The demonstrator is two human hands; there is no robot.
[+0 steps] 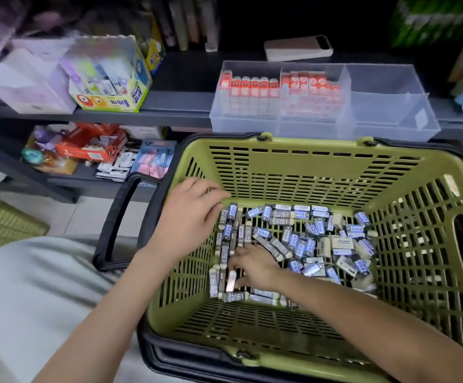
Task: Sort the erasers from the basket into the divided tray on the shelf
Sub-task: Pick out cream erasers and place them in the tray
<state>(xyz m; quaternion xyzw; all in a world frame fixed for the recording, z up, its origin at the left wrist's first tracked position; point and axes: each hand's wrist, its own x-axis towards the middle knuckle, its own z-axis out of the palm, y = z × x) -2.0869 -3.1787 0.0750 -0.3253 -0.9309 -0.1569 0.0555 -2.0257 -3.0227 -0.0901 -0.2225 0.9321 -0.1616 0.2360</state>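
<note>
Left hand: fingers loosely bent, tips on the erasers by the basket wall, gripping nothing (likely steadying the pile).
Right hand: reaches into the near-left corner, pinching one pale eraser.
Tray: on the shelf just behind the basket; its right compartment is bare, probably meant for these.

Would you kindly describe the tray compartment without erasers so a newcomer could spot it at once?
On the dark shelf above the green basket stands a clear divided tray. Its right-hand section is the one: the other two hold red-and-white erasers, while it holds none.
</note>
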